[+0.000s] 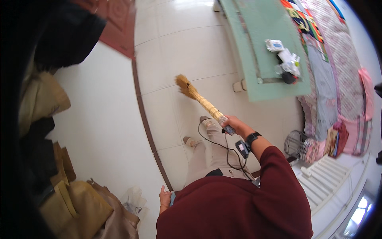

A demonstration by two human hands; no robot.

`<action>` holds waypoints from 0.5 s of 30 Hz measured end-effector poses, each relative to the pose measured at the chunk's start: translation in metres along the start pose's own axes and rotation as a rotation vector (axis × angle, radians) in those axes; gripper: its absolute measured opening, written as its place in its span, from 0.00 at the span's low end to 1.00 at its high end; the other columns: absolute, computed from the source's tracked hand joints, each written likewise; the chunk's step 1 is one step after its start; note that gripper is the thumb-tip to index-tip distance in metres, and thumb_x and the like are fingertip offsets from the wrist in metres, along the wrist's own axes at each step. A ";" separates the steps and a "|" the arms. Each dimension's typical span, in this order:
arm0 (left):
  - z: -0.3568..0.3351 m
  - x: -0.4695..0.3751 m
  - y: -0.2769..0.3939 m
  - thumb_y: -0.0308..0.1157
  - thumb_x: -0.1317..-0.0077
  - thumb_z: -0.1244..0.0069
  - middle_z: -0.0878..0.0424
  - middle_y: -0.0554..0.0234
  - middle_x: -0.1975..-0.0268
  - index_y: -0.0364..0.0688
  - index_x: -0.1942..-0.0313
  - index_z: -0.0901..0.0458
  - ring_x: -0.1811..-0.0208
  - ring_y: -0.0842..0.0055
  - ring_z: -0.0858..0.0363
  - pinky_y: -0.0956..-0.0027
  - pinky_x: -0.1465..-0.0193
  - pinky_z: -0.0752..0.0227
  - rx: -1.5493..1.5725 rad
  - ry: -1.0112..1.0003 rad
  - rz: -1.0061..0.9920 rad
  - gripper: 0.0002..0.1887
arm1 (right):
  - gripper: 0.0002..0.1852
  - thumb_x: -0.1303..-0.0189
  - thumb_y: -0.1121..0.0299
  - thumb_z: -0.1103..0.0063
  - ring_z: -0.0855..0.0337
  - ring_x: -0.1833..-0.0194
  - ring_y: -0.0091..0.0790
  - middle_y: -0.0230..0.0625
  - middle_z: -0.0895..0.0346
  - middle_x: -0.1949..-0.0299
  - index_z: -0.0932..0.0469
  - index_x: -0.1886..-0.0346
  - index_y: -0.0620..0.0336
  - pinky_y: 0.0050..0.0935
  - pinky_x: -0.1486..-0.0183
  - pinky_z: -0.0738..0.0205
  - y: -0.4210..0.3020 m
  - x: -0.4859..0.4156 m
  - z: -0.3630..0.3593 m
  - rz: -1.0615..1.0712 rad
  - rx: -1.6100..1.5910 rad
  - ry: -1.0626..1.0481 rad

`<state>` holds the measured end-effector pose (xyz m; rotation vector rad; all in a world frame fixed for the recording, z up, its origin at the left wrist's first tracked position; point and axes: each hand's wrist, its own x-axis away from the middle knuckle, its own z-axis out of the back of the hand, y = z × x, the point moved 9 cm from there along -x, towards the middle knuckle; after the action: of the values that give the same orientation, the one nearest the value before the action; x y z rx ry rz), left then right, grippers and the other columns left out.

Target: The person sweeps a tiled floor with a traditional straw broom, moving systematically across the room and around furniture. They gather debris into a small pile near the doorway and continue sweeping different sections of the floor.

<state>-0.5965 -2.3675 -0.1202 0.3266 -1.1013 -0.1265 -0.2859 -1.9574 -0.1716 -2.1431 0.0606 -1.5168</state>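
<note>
My right hand (234,124) is closed around the wrapped end of a short straw broom (209,107), which slants away to the upper left. Its bristles (185,86) are over the floor tiles; whether they touch them cannot be told. A strap and a small dark device (243,148) with a cable are on my right wrist. My left hand (165,197) is low beside my body, one finger extended. Something light blue (172,198) lies against it, and whether the hand grips it is unclear.
A green-topped table (277,91) with packets stands ahead to the right, beside a bed (340,59). A wire rack (294,143) and a radiator (325,176) are at the right. Bags (80,203) hang along the left wall, near a red-brown door (118,24).
</note>
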 end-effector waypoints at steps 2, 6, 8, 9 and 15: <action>0.008 -0.007 0.021 0.20 0.56 0.56 0.31 0.72 0.83 0.30 0.44 0.47 0.82 0.87 0.36 0.82 0.77 0.37 -0.048 -0.017 -0.052 0.35 | 0.14 0.57 0.76 0.50 0.30 0.79 0.27 0.32 0.33 0.76 0.31 0.62 0.57 0.25 0.81 0.31 0.027 0.040 0.033 0.000 -0.004 0.025; 0.023 -0.034 0.049 0.22 0.59 0.53 0.29 0.70 0.82 0.29 0.45 0.45 0.82 0.86 0.35 0.80 0.76 0.36 -0.154 -0.049 -0.139 0.35 | 0.12 0.57 0.75 0.49 0.31 0.81 0.26 0.30 0.34 0.78 0.31 0.64 0.57 0.23 0.82 0.31 0.104 0.120 0.083 -0.082 -0.223 0.191; 0.030 -0.054 0.057 0.22 0.59 0.53 0.28 0.68 0.81 0.29 0.46 0.44 0.81 0.85 0.34 0.80 0.75 0.36 -0.244 -0.052 -0.190 0.35 | 0.10 0.57 0.72 0.48 0.31 0.82 0.28 0.30 0.34 0.78 0.32 0.68 0.56 0.23 0.83 0.31 0.154 0.154 0.097 -0.140 -0.374 0.325; 0.035 -0.063 0.062 0.23 0.60 0.53 0.28 0.66 0.80 0.28 0.46 0.44 0.81 0.84 0.34 0.79 0.75 0.35 -0.284 -0.047 -0.217 0.35 | 0.10 0.57 0.71 0.47 0.31 0.83 0.28 0.31 0.34 0.78 0.33 0.69 0.56 0.23 0.84 0.32 0.178 0.169 0.099 -0.170 -0.473 0.386; 0.056 -0.078 0.096 0.23 0.59 0.54 0.26 0.61 0.78 0.28 0.46 0.43 0.80 0.81 0.32 0.78 0.75 0.34 -0.239 0.005 -0.211 0.34 | 0.15 0.56 0.69 0.49 0.31 0.84 0.32 0.36 0.35 0.78 0.40 0.65 0.57 0.26 0.86 0.35 0.271 0.216 0.110 -0.094 -0.967 0.659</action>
<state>-0.6871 -2.2673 -0.1330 0.2276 -1.0322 -0.4404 -0.0394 -2.2203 -0.1265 -2.1387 1.1302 -2.5326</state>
